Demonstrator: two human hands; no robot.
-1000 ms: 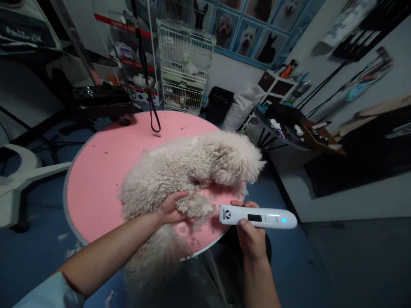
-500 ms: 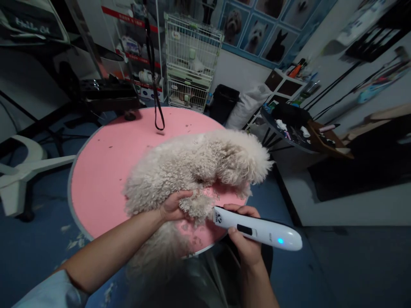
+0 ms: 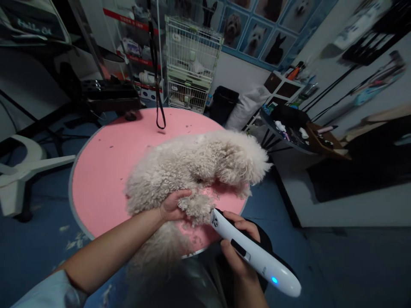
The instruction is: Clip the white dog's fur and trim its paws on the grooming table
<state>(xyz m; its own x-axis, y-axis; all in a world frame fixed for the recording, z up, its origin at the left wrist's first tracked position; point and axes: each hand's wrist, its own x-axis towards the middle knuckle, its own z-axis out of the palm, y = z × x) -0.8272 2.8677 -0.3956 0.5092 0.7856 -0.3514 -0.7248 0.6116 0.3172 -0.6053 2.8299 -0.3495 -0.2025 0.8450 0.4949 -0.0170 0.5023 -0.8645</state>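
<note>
A curly white dog (image 3: 195,164) lies on a round pink grooming table (image 3: 105,171). My left hand (image 3: 171,206) is wrapped round one of its paws near the table's front edge. My right hand (image 3: 239,244) grips a white electric clipper (image 3: 253,253) with a blue light lit near its tail. The clipper's head touches the fur of the held paw. Loose tufts of cut fur lie on the pink top around the paw.
A black grooming loop (image 3: 159,102) hangs over the table's far side. Behind stand a white wire cage (image 3: 191,64), a black bin (image 3: 223,105) and a dark tool tray (image 3: 290,126) at the right. A white chair base (image 3: 19,171) is at the left on blue floor.
My right hand has tilted the clipper from level to steeply slanted and brought its head left against the paw. My left hand has kept its hold on the paw.
</note>
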